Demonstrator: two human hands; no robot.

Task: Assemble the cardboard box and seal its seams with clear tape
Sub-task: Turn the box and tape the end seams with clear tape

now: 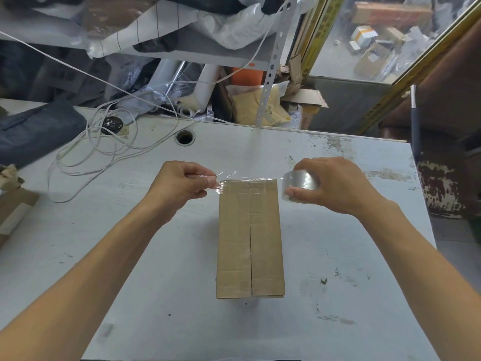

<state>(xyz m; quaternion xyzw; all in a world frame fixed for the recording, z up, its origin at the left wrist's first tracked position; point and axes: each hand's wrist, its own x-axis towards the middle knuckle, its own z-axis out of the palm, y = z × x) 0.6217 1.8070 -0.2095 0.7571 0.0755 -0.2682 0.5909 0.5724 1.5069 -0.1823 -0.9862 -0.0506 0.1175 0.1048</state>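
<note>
A closed brown cardboard box lies lengthwise on the white table, its two top flaps meeting in a seam down the middle. A strip of clear tape is stretched across the box's far edge. My left hand pinches the free end of the strip just left of the box's far left corner. My right hand grips the clear tape roll just right of the far right corner.
A tangle of white cable lies at the table's far left, by a round cable hole and a dark cloth. Flat cardboard sits at the left edge. Cluttered shelving stands behind the table.
</note>
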